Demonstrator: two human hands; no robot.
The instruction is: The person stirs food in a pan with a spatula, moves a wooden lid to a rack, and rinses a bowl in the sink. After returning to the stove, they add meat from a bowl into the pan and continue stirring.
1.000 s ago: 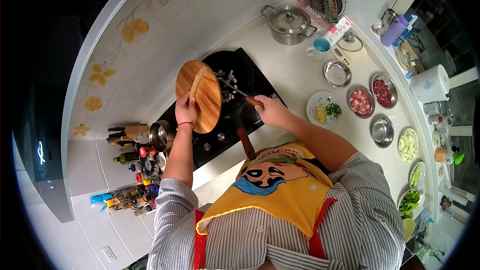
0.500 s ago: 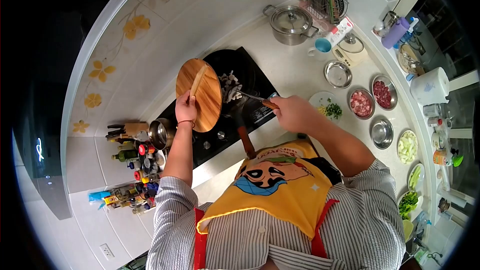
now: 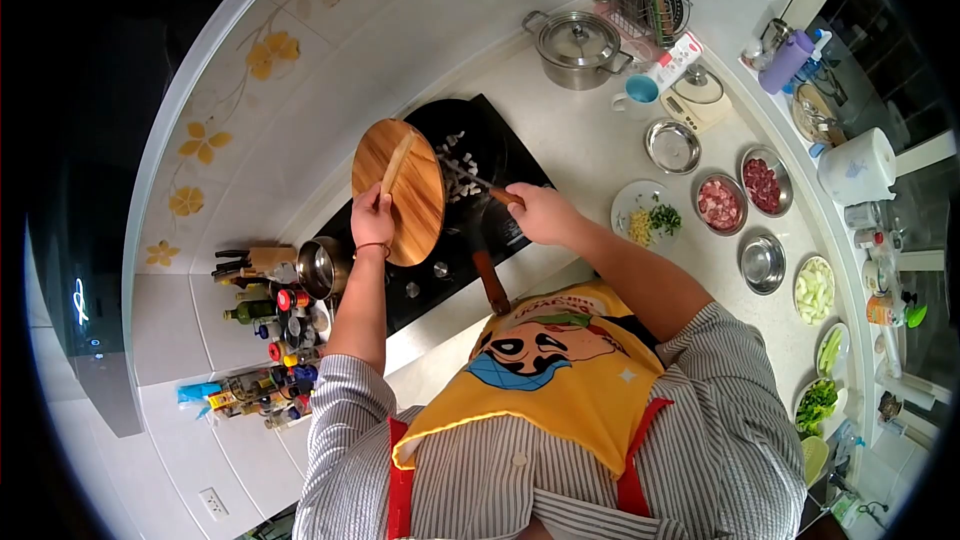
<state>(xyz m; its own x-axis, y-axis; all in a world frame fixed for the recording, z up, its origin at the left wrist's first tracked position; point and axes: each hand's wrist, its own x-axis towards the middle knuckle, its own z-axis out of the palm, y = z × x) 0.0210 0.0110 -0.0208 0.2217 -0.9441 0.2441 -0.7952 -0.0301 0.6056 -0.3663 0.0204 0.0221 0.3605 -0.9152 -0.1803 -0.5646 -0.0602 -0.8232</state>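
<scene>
Looks like a kitchen, probably in a home. Has a black flat-topped stove (image 3: 400, 308) set into a pale smooth counter (image 3: 590, 155), near a glossy white tiled wall (image 3: 340, 50) with yellow flowers. Also holds a lidded shiny steel pot (image 3: 577, 45), a pale wooden knife block (image 3: 272, 258) with black handles, assorted glass bottles and jars (image 3: 290, 325), and round steel bowls (image 3: 763, 262), some containing raw red meat (image 3: 762, 185).

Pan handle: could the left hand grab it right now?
Probably not without letting go first: the left hand is holding the round wooden lid. The pan handle itself looks uncovered, close by.
</scene>
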